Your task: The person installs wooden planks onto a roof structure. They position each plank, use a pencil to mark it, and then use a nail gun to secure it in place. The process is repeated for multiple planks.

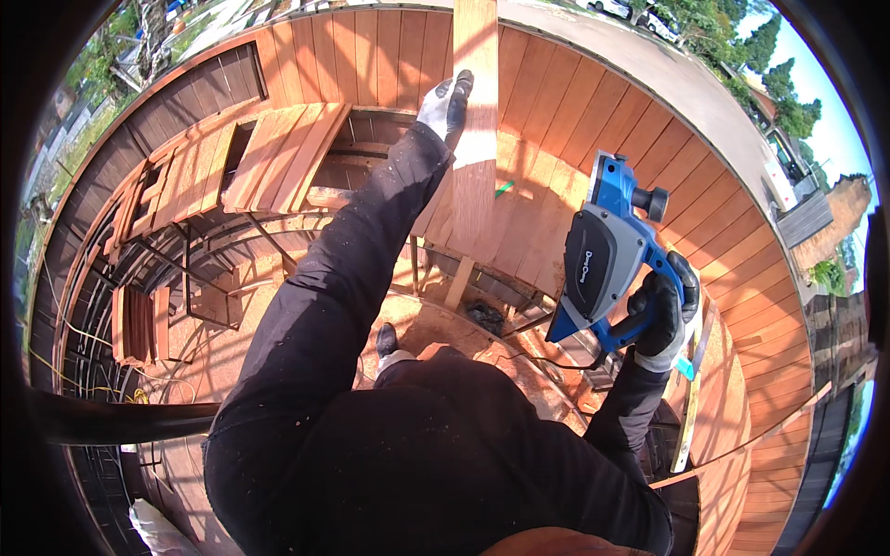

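Left hand: our left hand [447, 109], in a white-and-dark glove, is curled against the left edge of the board, fingers partly hidden, gripping it toward its far part.
Wooden board [476, 176]: it runs from far to near in front of us, crossing the curved slatted wall [593, 102]; we cannot tell whether its near end rests on the slats below.
Right hand: our right hand [663, 306], gloved too, is closed firmly around the rear handle of the planer.
Electric planer [603, 255]: blue and grey with a black side cover, it is to the right of the board and apart from it, its black knob [656, 204] at the far right end.
Power cord [552, 364]: black, it trails left from near the planer's handle.
Curved bench: the slatted seat [533, 236] follows the wall, and a small green piece [504, 189] shows just right of the board.
Left side: loose slats [283, 157] lie over a dark metal frame [190, 278], with a stack of short boards [139, 324] nearer us.
Right side: a narrow yellow bar [690, 422] lies near our right forearm, a turquoise piece [685, 368] just beyond it.
Beyond the wall: paved ground [667, 93], trees [779, 97] and parked vehicles [654, 25].
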Available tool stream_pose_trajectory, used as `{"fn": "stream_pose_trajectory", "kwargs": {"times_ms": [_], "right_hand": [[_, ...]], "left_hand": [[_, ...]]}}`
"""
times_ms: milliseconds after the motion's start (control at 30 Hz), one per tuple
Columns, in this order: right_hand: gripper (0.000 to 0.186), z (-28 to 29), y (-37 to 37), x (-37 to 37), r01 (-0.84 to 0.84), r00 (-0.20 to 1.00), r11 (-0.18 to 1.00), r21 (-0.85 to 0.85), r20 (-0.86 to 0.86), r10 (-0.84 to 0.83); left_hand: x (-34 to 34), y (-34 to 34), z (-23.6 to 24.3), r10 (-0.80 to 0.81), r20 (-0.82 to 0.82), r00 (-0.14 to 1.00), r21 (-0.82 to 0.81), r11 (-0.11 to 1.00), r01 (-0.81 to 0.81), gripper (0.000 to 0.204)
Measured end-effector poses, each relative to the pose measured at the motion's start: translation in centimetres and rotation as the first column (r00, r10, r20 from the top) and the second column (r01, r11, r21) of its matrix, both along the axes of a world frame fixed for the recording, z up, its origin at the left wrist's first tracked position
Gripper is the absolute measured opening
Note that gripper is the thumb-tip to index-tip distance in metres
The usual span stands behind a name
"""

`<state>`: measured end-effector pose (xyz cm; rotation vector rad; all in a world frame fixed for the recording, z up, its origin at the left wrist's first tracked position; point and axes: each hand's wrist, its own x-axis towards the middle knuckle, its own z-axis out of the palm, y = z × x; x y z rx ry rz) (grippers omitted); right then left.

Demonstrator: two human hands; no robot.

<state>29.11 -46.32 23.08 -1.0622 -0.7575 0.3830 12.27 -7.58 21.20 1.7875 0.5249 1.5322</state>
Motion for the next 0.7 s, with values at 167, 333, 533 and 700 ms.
{"fn": "stream_pose_trajectory", "kwargs": {"times_ms": [167, 333, 533, 700], "right_hand": [[0.040, -1.3, -0.7, -2.5, -0.098, 0.992, 0.995, -0.005, -0.081, 0.097], [0.037, -0.9, -0.6, -4.2, -0.118, 0.981, 0.992, -0.048, -0.161, 0.109], [0.038, -1.4, -0.1, -4.0, -0.124, 0.984, 0.992, 0.010, -0.129, 0.124], [0.041, -1.0, 1.0, -3.5, -0.122, 0.981, 0.987, 0.108, -0.138, 0.137]], "left_hand": [[3.1, 1.1, 4.8, 0.030, -0.058, 0.998, 0.015, 0.999, -0.029, 0.049], [5.4, -0.6, 6.6, 0.028, 0.002, 1.000, 0.109, 0.994, -0.028, 0.051], [5.8, -4.0, 7.3, -0.091, -0.005, 0.996, -0.038, 0.995, 0.090, 0.046], [5.6, -6.5, 6.5, -0.107, -0.054, 0.993, -0.125, 0.987, 0.099, 0.050]]}}
